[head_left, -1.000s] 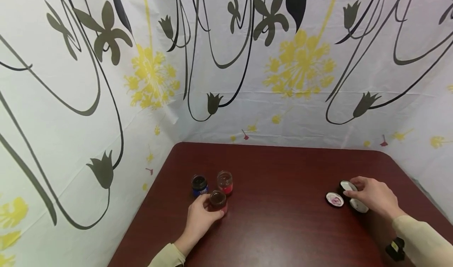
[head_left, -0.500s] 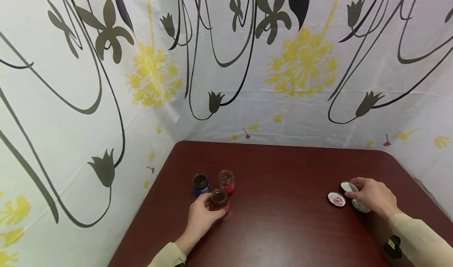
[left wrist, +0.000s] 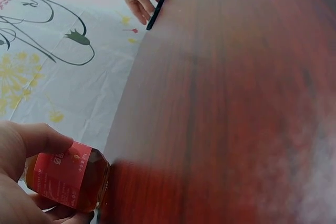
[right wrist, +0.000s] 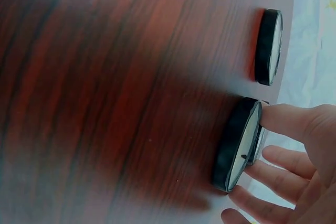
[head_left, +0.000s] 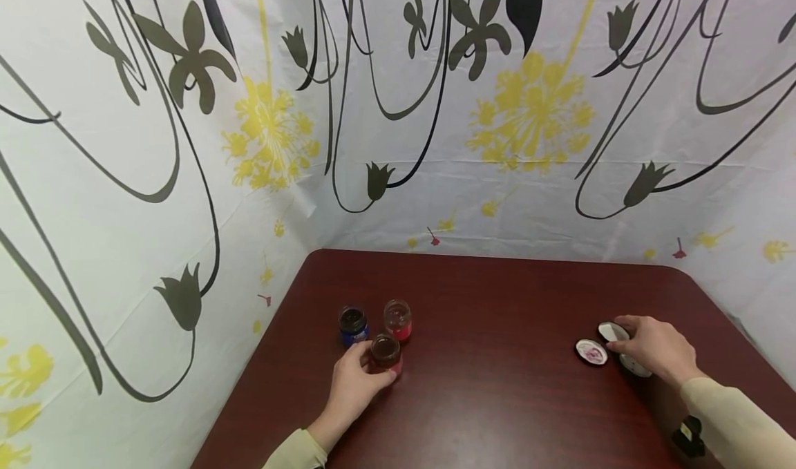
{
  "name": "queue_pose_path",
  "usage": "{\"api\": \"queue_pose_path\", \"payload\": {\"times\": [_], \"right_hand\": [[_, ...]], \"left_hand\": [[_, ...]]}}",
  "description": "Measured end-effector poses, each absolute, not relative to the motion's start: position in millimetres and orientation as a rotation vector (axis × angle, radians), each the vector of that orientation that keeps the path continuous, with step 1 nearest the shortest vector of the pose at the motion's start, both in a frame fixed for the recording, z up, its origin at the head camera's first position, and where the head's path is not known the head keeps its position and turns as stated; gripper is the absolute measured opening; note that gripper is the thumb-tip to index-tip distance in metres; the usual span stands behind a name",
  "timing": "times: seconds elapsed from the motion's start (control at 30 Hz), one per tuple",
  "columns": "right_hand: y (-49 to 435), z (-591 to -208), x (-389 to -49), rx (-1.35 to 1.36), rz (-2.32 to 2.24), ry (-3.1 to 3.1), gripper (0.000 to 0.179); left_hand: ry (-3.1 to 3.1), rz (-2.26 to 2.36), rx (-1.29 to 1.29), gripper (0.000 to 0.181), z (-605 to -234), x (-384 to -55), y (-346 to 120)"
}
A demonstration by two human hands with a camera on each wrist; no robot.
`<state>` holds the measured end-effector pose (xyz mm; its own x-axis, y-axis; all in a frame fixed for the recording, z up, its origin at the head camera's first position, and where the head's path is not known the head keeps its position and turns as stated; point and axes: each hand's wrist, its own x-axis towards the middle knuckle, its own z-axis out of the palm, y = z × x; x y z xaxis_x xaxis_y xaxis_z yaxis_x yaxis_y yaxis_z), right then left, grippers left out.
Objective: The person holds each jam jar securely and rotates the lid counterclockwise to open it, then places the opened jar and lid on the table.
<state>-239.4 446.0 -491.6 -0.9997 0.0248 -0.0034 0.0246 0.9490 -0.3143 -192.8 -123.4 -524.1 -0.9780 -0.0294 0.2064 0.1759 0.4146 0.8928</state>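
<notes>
On the left side of the table, my left hand (head_left: 353, 383) grips a small glass jar (head_left: 385, 348), lidless and dark inside. The left wrist view shows its red label (left wrist: 65, 177) between thumb and fingers. Behind it stand an uncovered blue-labelled jar (head_left: 352, 325) and a clear jar with red at its base (head_left: 398, 319). Far to the right, my right hand (head_left: 662, 348) pinches the edge of a black jar lid (head_left: 612, 331) lying white side up. A second lid (right wrist: 239, 148) lies under the hand, partly covered. A third lid (head_left: 591, 351) is to the left.
The dark red-brown table (head_left: 485, 386) has rounded far corners. A white hanging cloth (head_left: 435, 199) with flower prints rises along its back and sides. A small black object (head_left: 689, 436) sits by the right sleeve.
Both hands stay nearly where they were, on the jar and at the lids. The head view has shifted slightly.
</notes>
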Motion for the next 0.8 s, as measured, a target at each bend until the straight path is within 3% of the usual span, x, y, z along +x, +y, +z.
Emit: {"api": "queue_pose_path", "payload": {"times": [0.3, 0.8], "right_hand": [[447, -494, -240, -0.018, 0.5, -3.097, 0.091], [448, -492, -244, 0.074, 0.512, -3.099, 0.084]], "left_hand": [[-2.472, -1.61, -0.14, 0.057, -521, -190, -122], [-2.551, -1.405, -0.215, 0.083, -514, -189, -125]]}}
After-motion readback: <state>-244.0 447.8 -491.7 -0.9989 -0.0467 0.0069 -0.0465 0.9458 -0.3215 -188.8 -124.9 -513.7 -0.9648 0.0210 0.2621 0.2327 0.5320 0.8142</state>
